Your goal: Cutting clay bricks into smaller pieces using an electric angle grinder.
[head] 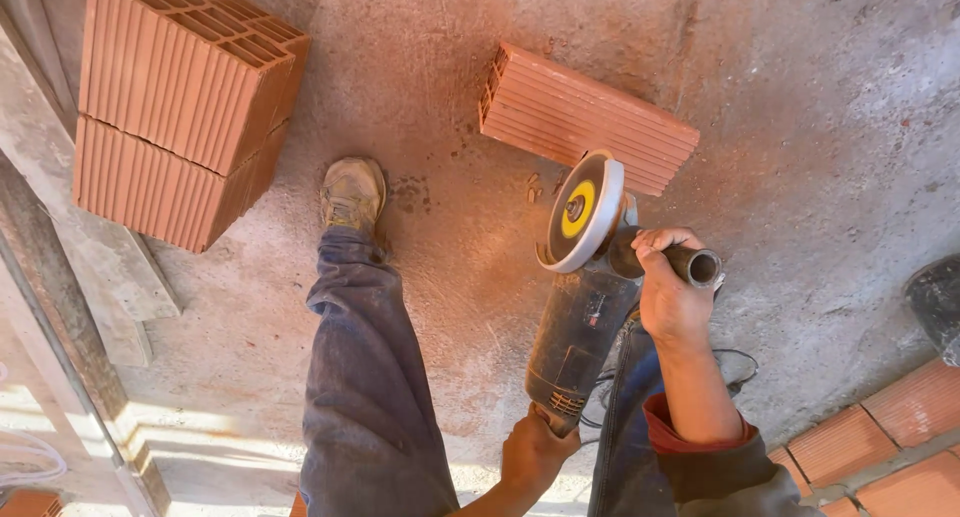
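Observation:
I hold a dusty black angle grinder (580, 327) over the concrete floor, its disc (578, 213) with a yellow centre tilted up towards me. My right hand (668, 289) grips the grinder's black side handle. At the tail end of the grinder's body, my left hand (533, 455) is closed around it. A ribbed red hollow clay brick (590, 117) lies flat on the floor just beyond the disc, not touching it. My left leg in dusty jeans and a worn shoe (352, 192) stretches forward to the left of the tool.
Two large hollow clay blocks (180, 107) are stacked at the upper left beside wooden planks (70, 277). A course of laid bricks (870, 447) runs along the lower right. The grinder's cable (735, 362) loops on the floor, and a dark object (935, 302) sits at the right edge.

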